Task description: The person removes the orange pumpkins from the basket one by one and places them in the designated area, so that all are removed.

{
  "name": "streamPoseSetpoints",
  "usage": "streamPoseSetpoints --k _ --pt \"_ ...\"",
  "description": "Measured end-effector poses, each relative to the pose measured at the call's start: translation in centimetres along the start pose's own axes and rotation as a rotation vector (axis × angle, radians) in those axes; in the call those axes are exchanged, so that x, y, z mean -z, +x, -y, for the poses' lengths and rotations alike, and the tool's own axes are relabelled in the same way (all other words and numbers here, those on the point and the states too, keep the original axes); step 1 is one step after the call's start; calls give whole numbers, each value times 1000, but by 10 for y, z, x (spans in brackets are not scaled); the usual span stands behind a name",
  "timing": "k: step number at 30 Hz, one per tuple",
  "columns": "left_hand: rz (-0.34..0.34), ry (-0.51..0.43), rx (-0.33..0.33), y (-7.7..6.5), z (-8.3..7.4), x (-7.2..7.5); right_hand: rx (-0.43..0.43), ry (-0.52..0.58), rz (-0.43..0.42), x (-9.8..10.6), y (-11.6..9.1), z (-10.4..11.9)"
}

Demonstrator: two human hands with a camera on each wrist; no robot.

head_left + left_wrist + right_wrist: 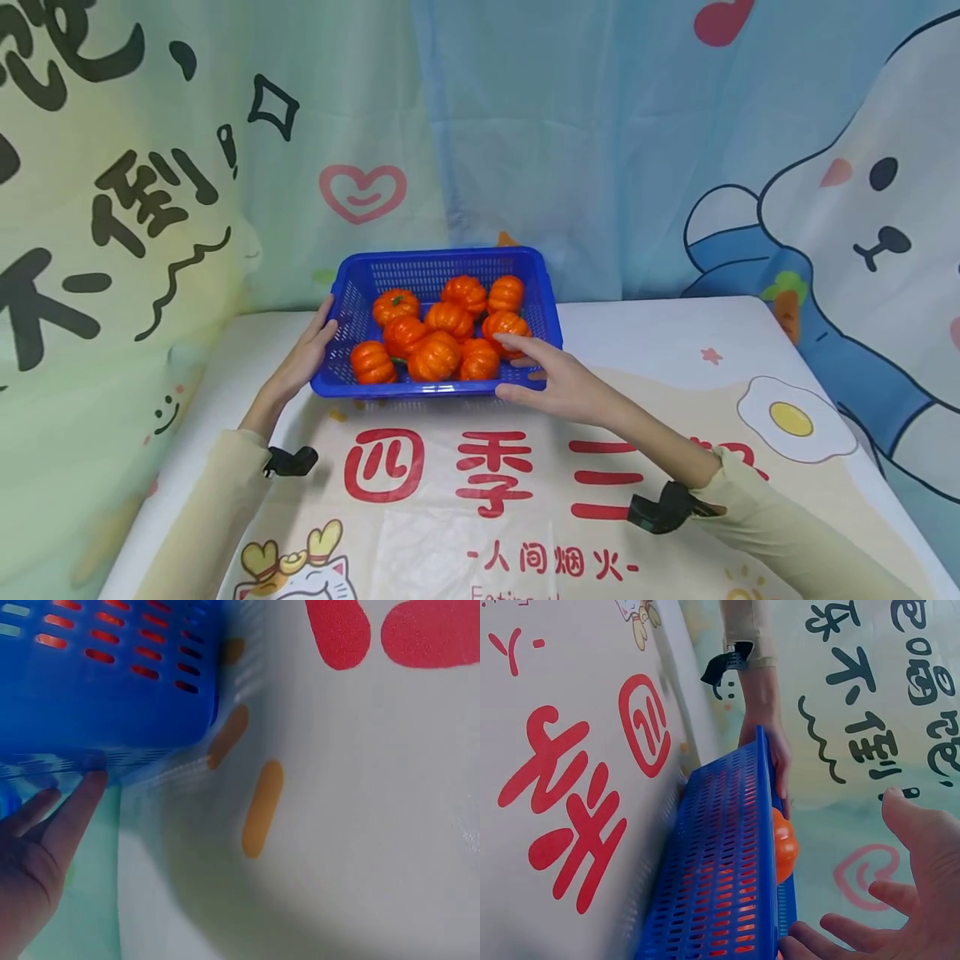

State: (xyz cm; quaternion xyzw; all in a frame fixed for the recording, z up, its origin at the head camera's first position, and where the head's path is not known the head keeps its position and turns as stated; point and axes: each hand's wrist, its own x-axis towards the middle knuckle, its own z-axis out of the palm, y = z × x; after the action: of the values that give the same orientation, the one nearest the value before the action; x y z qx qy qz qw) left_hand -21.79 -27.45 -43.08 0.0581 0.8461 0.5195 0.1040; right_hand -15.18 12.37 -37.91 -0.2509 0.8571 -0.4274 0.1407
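Observation:
A blue plastic basket (pixel 438 389) with slotted walls holds several small orange pumpkins (pixel 433 357). My left hand (pixel 309 354) lies along the outside of the basket's left end, its straight fingers (pixel 79 814) against the wall below the rim. Over the front right corner hovers my right hand (pixel 558 379), fingers spread and nothing between them. In the right wrist view the thumb and fingers of this right hand (pixel 922 892) stand apart beside the basket's rim (pixel 769 847). One pumpkin (pixel 784 846) shows past that rim.
The basket stands toward the back of a table with a printed cloth (pixel 435 533) bearing red characters and a fried egg picture (pixel 795 419). A cartoon-printed curtain (pixel 525 142) hangs right behind it. Each sleeve (pixel 217 492) has a black wrist device (pixel 663 508) near its cuff.

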Motion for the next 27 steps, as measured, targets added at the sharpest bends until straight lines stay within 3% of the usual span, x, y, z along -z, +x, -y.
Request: streamPoseSetpoints --k 5,10,15,23,27 --pt "2 5 5 -9 -21 -4 0 -6 -10 -1 6 4" --pt "-5 7 10 -13 -28 -5 -15 -24 -24 -6 18 7" --pt "-19 10 5 -14 -24 -2 -53 -61 -4 -15 42 13" --pt "-17 -8 -2 -13 -22 -1 -111 -255 88 -35 99 22" --pt "-24 2 2 -4 -6 -2 -126 -321 137 -42 112 23"
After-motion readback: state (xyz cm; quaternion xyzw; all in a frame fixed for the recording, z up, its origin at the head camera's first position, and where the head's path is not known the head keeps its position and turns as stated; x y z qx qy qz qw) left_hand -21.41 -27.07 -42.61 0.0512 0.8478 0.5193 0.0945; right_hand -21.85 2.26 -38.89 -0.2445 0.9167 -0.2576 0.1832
